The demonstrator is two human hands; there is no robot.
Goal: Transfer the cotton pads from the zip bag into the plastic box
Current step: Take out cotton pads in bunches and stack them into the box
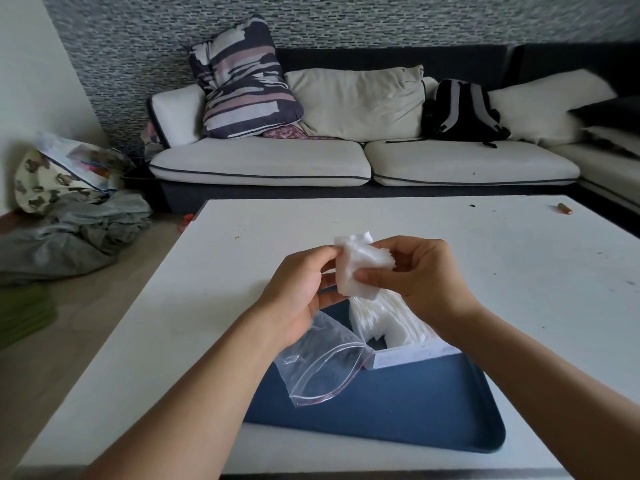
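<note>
Cotton pads [360,268] pinched between your left hand [301,289] and right hand [422,282] above the desk [485,271], empty zip bag [318,365] dangling from your left hand, plastic box [408,355] just below on the blue tray [415,410], more pads inside.

White cotton pads [360,268]; clear zip bag [322,365]; navy tray [415,410]; white table [519,271]; striped pillow [242,81].
</note>
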